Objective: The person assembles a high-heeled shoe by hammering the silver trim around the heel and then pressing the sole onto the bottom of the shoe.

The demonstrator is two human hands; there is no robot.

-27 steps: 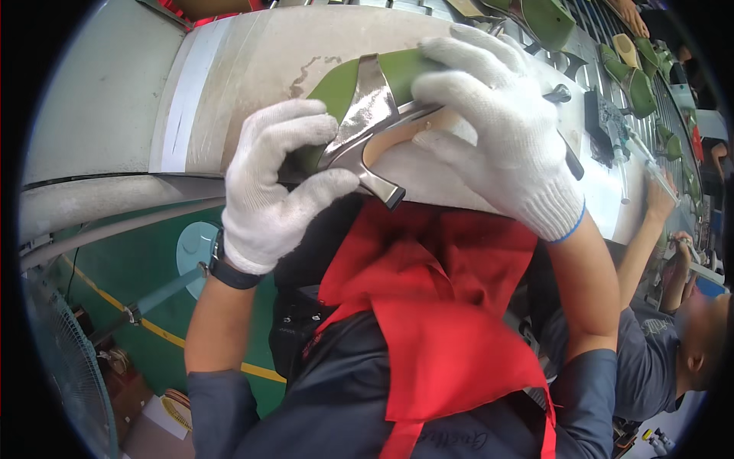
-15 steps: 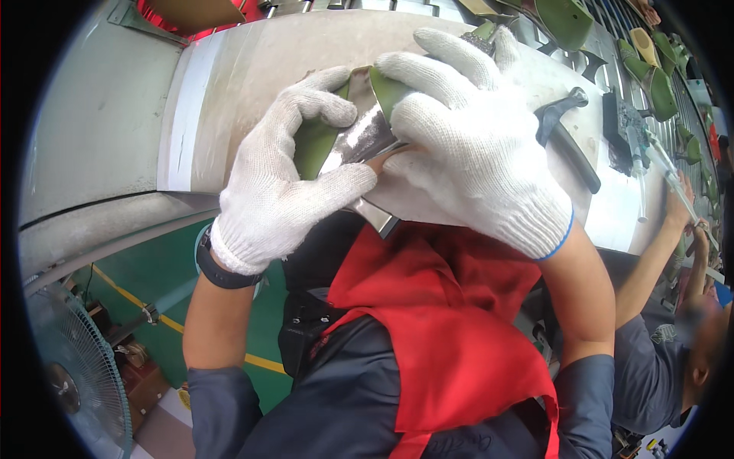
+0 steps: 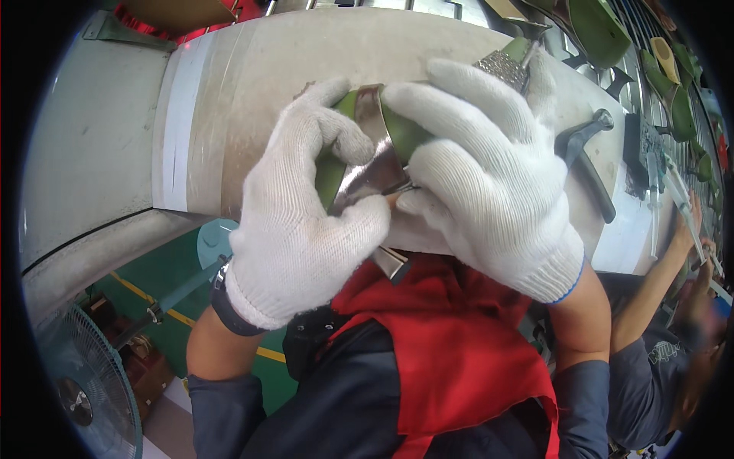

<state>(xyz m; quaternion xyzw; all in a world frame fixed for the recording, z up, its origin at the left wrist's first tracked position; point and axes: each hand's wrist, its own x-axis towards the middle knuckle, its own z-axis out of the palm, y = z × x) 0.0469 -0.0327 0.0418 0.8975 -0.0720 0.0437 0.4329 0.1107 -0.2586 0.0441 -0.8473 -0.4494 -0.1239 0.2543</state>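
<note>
Left hand (image 3: 302, 210) and right hand (image 3: 497, 176) holding shoe (image 3: 373, 164). Done: strap (image 3: 368, 107) across last (image 3: 404, 136), heel (image 3: 393, 264) present. Remainder hidden beneath gloves. Hammer (image 3: 590, 157) aside on table (image 3: 264, 92).

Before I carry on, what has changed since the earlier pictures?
The left grip has shifted inward on the green shoe: its thumb, first beside the heel, now lies over the lower end of the metallic strap. The right grip has moved left, uncovering more of the dark tool. Both grips stay on the shoe; the tool still lies on the bench.
</note>
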